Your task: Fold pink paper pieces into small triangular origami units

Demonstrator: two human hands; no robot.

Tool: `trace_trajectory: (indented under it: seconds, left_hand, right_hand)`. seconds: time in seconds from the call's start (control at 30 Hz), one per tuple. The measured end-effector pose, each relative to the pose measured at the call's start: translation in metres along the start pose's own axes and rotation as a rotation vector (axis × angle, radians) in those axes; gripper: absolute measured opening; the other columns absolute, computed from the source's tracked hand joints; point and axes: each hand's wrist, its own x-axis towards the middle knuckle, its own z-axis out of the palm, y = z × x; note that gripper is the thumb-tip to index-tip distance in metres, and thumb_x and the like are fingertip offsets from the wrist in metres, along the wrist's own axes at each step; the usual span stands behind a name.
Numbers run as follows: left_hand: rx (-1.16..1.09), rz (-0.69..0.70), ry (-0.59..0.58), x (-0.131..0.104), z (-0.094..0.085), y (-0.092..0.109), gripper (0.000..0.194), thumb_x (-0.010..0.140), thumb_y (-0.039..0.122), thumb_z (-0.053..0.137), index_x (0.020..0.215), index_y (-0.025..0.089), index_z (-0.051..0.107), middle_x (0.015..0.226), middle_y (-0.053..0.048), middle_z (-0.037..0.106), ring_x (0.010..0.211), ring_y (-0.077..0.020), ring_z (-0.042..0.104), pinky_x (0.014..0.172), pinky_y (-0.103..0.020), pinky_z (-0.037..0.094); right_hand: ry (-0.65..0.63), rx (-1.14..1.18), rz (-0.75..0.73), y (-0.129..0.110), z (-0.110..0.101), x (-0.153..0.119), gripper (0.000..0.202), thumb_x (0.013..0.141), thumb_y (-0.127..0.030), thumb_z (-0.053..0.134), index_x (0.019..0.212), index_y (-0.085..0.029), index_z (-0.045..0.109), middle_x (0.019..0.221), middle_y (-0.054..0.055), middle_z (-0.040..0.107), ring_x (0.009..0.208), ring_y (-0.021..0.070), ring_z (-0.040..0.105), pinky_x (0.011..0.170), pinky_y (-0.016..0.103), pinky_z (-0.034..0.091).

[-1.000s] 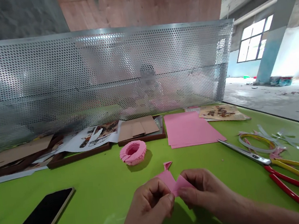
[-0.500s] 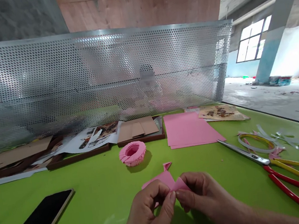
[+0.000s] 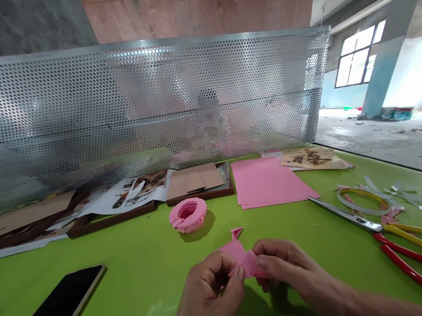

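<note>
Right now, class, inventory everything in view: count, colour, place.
Panel: 1, silver, behind
Table: 1, green, beneath
Frames: several, brown, back
Cardboard: several, tan, back
Prints: several, mixed, back
Sheets: 2+, pink, back
Ring: 1, pink, centre
Folded piece: 1, pink, centre
Phone: 1, black, left
Scissors: 1, red-yellow handles, right
Tape: 1, yellow-white, right
Strips: several, clear, right
Window: 1, white, far right
Paper: uncounted, pink, front centre
Left hand: 1, holding paper
Right hand: 1, holding paper

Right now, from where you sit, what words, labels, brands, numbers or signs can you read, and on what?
No text can be read.
Paper sheet behind the pink sheets: faint marks, too small to read.
Buckets: too blurred.
Phone, scissors, held pink paper: nothing readable.
</note>
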Motion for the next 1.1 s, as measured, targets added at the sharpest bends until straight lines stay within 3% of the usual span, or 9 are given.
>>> trace_trajectory:
  seconds: [0.27, 0.53, 0.73, 0.97, 1.1]
  left_hand:
    - [-0.039, -0.041, -0.041, 0.0006, -0.0028, -0.0019, 0.025, 0.073, 0.025, 0.050, 0.051, 0.020, 0.040, 0.049, 0.007, 0.034, 0.047, -0.0101, 0.027, 0.046, -0.023, 0.024]
    - [-0.125, -0.072, -0.107, -0.0037, -0.0017, 0.0003, 0.028, 0.075, 0.034, 0.056, 0.054, 0.018, 0.048, 0.053, 0.005, 0.039, 0.052, -0.0116, 0.033, 0.050, -0.024, 0.027]
    - [-0.213, -0.066, -0.052, -0.0037, 0.0013, -0.0044, 0.028, 0.071, 0.038, 0.060, 0.055, 0.018, 0.051, 0.057, 0.003, 0.042, 0.054, -0.0119, 0.035, 0.050, -0.023, 0.029]
    - [-0.179, -0.100, -0.087, 0.0002, 0.0000, 0.0006, 0.028, 0.066, 0.031, 0.066, 0.047, 0.017, 0.052, 0.048, 0.006, 0.040, 0.047, -0.0089, 0.029, 0.044, -0.022, 0.022]
    - [-0.223, -0.137, -0.076, 0.0028, -0.0020, 0.0011, 0.029, 0.064, 0.035, 0.069, 0.048, 0.016, 0.056, 0.047, 0.005, 0.047, 0.047, -0.0092, 0.036, 0.046, -0.021, 0.027]
  right_hand:
    - [-0.016, -0.083, -0.056, 0.0027, 0.0018, 0.0058, 0.039, 0.075, -0.048, 0.056, 0.056, -0.015, 0.048, 0.050, -0.005, 0.039, 0.046, 0.0068, 0.031, 0.043, 0.019, 0.024]
    - [-0.013, -0.102, -0.079, 0.0056, 0.0025, 0.0041, 0.040, 0.075, -0.049, 0.058, 0.057, -0.015, 0.048, 0.051, -0.005, 0.038, 0.046, 0.0064, 0.029, 0.042, 0.020, 0.022]
    - [-0.008, -0.168, -0.103, 0.0075, 0.0041, 0.0037, 0.040, 0.077, -0.047, 0.056, 0.056, -0.015, 0.045, 0.051, -0.006, 0.036, 0.047, 0.0068, 0.029, 0.043, 0.020, 0.021]
    - [-0.021, -0.112, -0.093, 0.0053, 0.0039, 0.0038, 0.025, 0.079, -0.035, 0.056, 0.067, -0.013, 0.052, 0.057, -0.005, 0.040, 0.052, 0.0079, 0.033, 0.047, 0.020, 0.025]
    - [-0.031, -0.013, -0.050, 0.0057, 0.0065, 0.0056, 0.030, 0.076, -0.039, 0.060, 0.063, -0.013, 0.051, 0.054, -0.005, 0.043, 0.048, 0.0064, 0.034, 0.045, 0.018, 0.026]
